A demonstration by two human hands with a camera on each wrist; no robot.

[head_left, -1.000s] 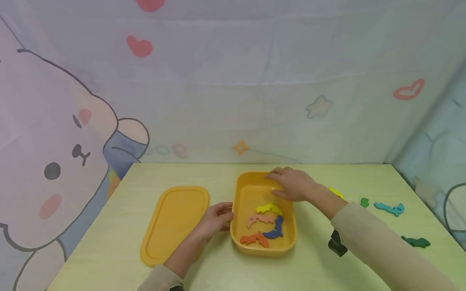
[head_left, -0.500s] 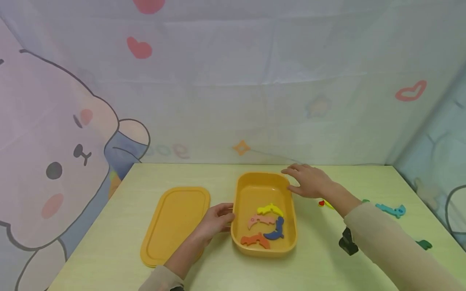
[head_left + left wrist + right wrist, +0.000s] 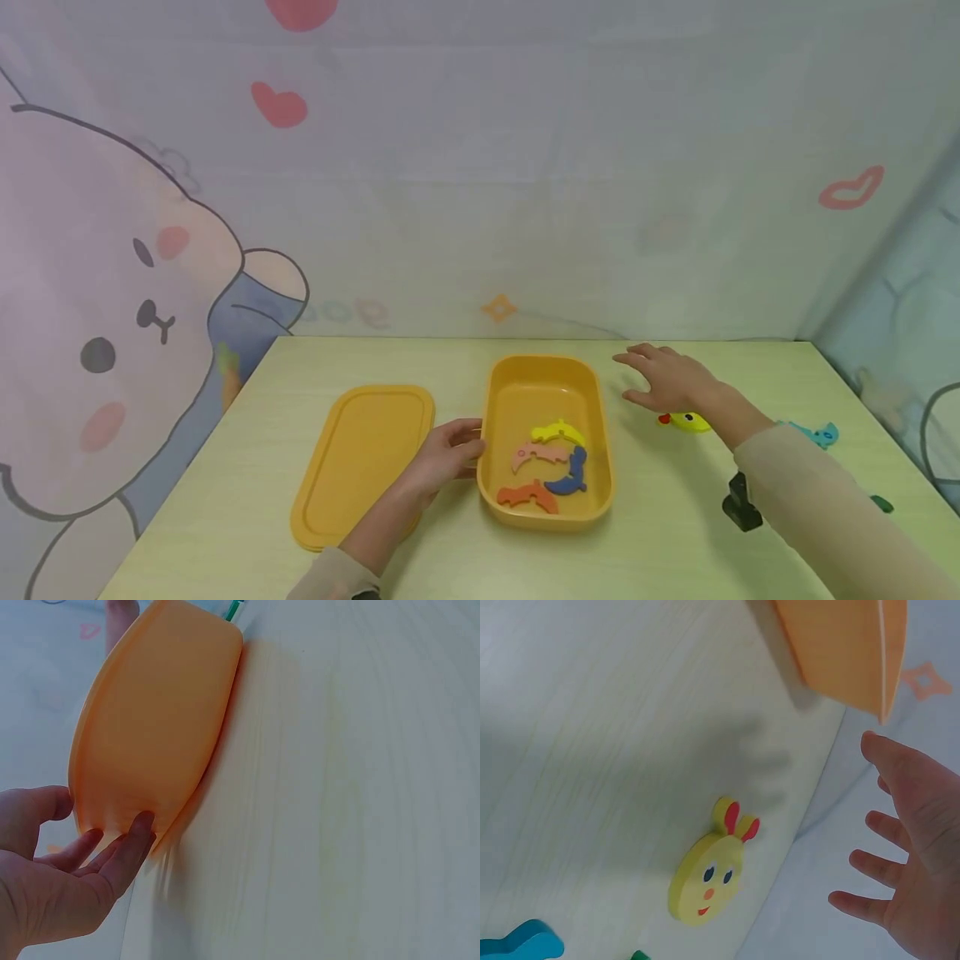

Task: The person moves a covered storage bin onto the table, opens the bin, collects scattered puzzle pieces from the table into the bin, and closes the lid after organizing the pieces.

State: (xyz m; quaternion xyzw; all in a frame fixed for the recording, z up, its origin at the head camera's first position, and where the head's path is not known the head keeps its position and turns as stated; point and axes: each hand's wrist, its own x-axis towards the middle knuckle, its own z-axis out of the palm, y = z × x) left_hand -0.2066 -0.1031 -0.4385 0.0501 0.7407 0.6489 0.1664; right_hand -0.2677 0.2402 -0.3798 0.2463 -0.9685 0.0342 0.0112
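Note:
In the head view a yellow plastic box [image 3: 546, 521] stands mid-table, holding several flat curved pieces: a yellow one [image 3: 558, 431], a pink one [image 3: 536, 455], a blue one [image 3: 573, 473] and an orange one [image 3: 528, 497]. My left hand [image 3: 444, 457] touches the box's left side; in the left wrist view its fingertips [image 3: 142, 820] lie on the outer wall, with the thumb at the rim. Off the box's right side, my right hand [image 3: 672, 385] hovers with spread fingers and holds nothing. Nearest to it is a yellow face-shaped piece with red ears [image 3: 707, 879] on the table.
Left of the box lies a matching yellow lid [image 3: 366, 458]. Farther right, partly behind the right forearm, are a light-blue piece [image 3: 822, 434] and a dark-green piece [image 3: 882, 503]. A printed cloth [image 3: 570, 208] hangs behind the table's back edge.
My right hand has moved right, from over the box's far right corner to above the table near the yellow face piece, which has come into view. The left hand stays at the box.

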